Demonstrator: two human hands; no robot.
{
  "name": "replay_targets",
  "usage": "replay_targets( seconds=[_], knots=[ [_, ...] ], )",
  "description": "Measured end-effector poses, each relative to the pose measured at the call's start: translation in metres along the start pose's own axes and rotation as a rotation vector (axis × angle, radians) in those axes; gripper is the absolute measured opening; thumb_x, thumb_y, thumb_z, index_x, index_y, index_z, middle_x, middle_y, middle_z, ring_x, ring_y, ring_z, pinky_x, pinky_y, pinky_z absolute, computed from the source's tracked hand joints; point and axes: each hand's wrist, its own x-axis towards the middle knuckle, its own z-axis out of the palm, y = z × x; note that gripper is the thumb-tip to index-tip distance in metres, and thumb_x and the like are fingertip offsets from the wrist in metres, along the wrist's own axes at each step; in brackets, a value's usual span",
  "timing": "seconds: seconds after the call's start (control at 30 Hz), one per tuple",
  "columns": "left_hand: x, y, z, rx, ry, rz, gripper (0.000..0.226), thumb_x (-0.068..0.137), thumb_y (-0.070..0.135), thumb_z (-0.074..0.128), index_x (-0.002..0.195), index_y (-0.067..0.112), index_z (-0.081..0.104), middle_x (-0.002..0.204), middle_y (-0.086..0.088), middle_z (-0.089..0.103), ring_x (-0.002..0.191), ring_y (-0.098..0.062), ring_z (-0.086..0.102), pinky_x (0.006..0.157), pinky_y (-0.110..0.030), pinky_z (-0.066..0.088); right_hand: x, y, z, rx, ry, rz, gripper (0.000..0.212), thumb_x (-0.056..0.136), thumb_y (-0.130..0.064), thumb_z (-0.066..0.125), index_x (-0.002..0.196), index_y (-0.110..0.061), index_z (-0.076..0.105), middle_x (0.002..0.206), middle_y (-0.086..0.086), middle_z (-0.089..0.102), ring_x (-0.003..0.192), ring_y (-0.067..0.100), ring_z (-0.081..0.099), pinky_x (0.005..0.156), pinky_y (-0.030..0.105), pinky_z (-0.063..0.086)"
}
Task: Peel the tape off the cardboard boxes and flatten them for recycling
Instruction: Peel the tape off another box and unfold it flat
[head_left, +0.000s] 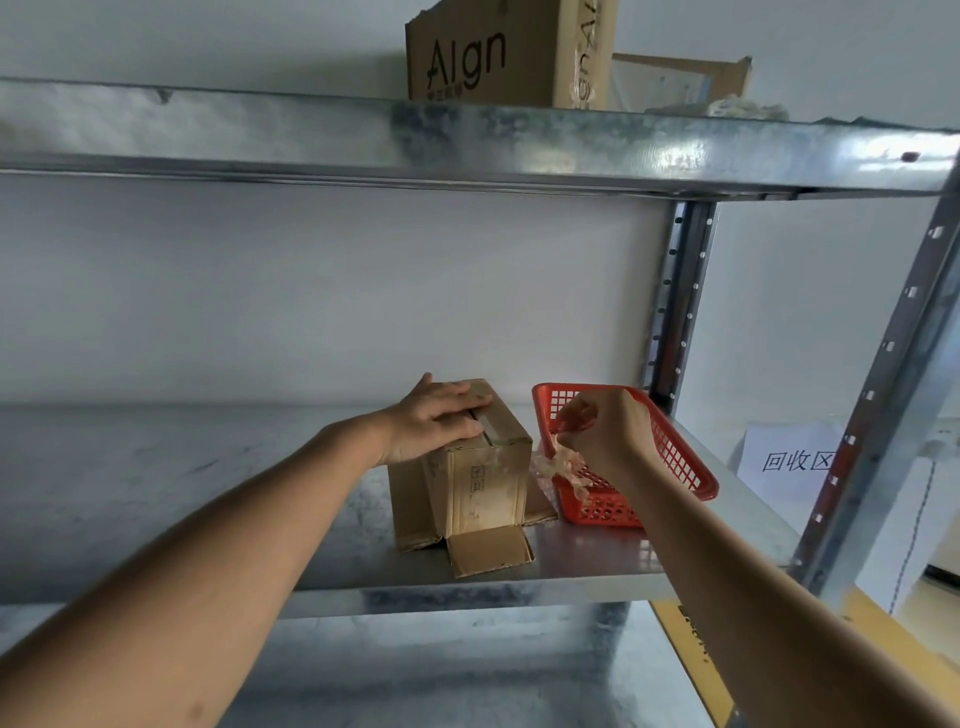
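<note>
A small brown cardboard box (467, 483) stands on the metal shelf (208, 499), its bottom flaps splayed out toward me. A strip of tape runs along its top seam. My left hand (436, 421) lies flat on the box top, fingers spread, pressing it down. My right hand (608, 431) hovers over the red plastic basket (675, 457) right of the box, fingers pinched on a crumpled clump of peeled clear tape (566, 465) that hangs into the basket.
On the upper shelf (467, 140) stand a tall cardboard box printed "Algn" (498, 57) and another open box (680, 78). Steel uprights (675, 301) frame the right side. A paper sign (795, 457) is stuck to the wall beyond.
</note>
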Motion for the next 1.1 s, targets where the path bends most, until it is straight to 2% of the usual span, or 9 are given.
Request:
replay_targets(
  seconds=[0.2, 0.4, 0.53, 0.63, 0.77, 0.87, 0.93, 1.0, 1.1],
  knots=[
    [0.001, 0.001, 0.0, 0.017, 0.005, -0.005, 0.046, 0.099, 0.058, 0.055, 0.144, 0.06, 0.045, 0.169, 0.023, 0.014, 0.155, -0.009, -0.021, 0.127, -0.053, -0.006, -0.004, -0.017, -0.003, 0.093, 0.113, -0.15, 0.007, 0.095, -0.023, 0.073, 0.099, -0.023, 0.078, 0.089, -0.016, 0.071, 0.075, -0.011, 0.06, 0.063, 0.004, 0.04],
    [-0.003, -0.002, 0.001, 0.151, 0.062, -0.003, 0.047, 0.1, 0.071, 0.023, 0.145, 0.066, 0.038, 0.169, 0.019, 0.016, 0.158, -0.013, -0.004, 0.126, -0.047, -0.003, -0.01, -0.051, 0.009, 0.038, -0.161, -0.332, 0.015, 0.096, -0.03, 0.07, 0.1, -0.022, 0.082, 0.091, -0.011, 0.077, 0.083, 0.003, 0.07, 0.076, 0.024, 0.057],
    [-0.005, -0.007, -0.003, 0.285, 0.096, -0.005, 0.045, 0.107, 0.059, 0.022, 0.148, 0.058, 0.039, 0.17, 0.009, 0.022, 0.158, -0.024, 0.008, 0.128, -0.047, 0.005, -0.018, -0.067, 0.005, -0.073, -0.34, -0.408, 0.021, 0.087, -0.045, 0.078, 0.103, -0.032, 0.077, 0.086, -0.011, 0.073, 0.076, 0.004, 0.065, 0.063, 0.017, 0.046],
    [-0.011, -0.009, -0.009, 0.346, 0.126, -0.007, 0.053, 0.098, 0.073, 0.018, 0.146, 0.062, 0.04, 0.167, 0.009, 0.029, 0.156, -0.027, 0.019, 0.126, -0.051, 0.016, -0.021, -0.072, 0.002, -0.091, -0.387, -0.458, 0.033, 0.079, -0.039, 0.088, 0.109, -0.028, 0.078, 0.089, -0.011, 0.074, 0.077, 0.004, 0.065, 0.061, 0.009, 0.043],
    [-0.024, 0.007, -0.019, 0.561, 0.145, -0.099, 0.05, 0.104, 0.062, 0.02, 0.149, 0.055, 0.04, 0.163, 0.008, 0.037, 0.148, -0.03, 0.032, 0.123, -0.045, 0.018, -0.022, -0.074, 0.015, -0.097, -0.254, -0.436, 0.041, 0.07, -0.035, 0.093, 0.108, -0.027, 0.079, 0.105, -0.006, 0.071, 0.094, 0.01, 0.065, 0.071, 0.009, 0.043],
    [-0.04, 0.016, -0.026, 0.649, 0.153, -0.188, 0.053, 0.105, 0.062, 0.021, 0.153, 0.049, 0.04, 0.159, -0.003, 0.04, 0.146, -0.034, 0.035, 0.124, -0.047, 0.012, -0.025, -0.075, 0.028, -0.079, -0.118, -0.343, 0.037, 0.065, -0.038, 0.095, 0.097, -0.025, 0.08, 0.096, -0.006, 0.065, 0.089, 0.012, 0.064, 0.071, 0.023, 0.05],
    [-0.047, 0.018, -0.03, 0.718, 0.169, -0.232, 0.056, 0.104, 0.064, 0.022, 0.148, 0.041, 0.048, 0.15, -0.01, 0.045, 0.139, -0.036, 0.042, 0.122, -0.049, 0.017, -0.03, -0.077, 0.039, -0.053, -0.065, -0.268, 0.031, 0.068, -0.036, 0.094, 0.094, -0.026, 0.08, 0.09, -0.006, 0.071, 0.085, 0.013, 0.067, 0.071, 0.029, 0.054],
    [-0.054, 0.018, -0.034, 0.779, 0.181, -0.258, 0.054, 0.104, 0.063, 0.025, 0.135, 0.032, 0.055, 0.137, -0.015, 0.047, 0.129, -0.039, 0.048, 0.115, -0.049, 0.028, -0.038, -0.079, 0.051, -0.004, -0.012, -0.191, 0.023, 0.076, -0.025, 0.089, 0.097, -0.026, 0.08, 0.088, -0.005, 0.077, 0.084, 0.013, 0.07, 0.07, 0.025, 0.053],
    [-0.058, 0.011, -0.035, 0.691, 0.178, -0.237, 0.046, 0.103, 0.063, 0.026, 0.118, 0.026, 0.052, 0.125, -0.013, 0.043, 0.116, -0.037, 0.051, 0.103, -0.049, 0.042, -0.051, -0.081, 0.067, 0.122, 0.059, -0.093, 0.025, 0.087, -0.008, 0.075, 0.104, -0.025, 0.081, 0.093, -0.005, 0.08, 0.087, 0.01, 0.071, 0.062, 0.004, 0.043]
  ],
)
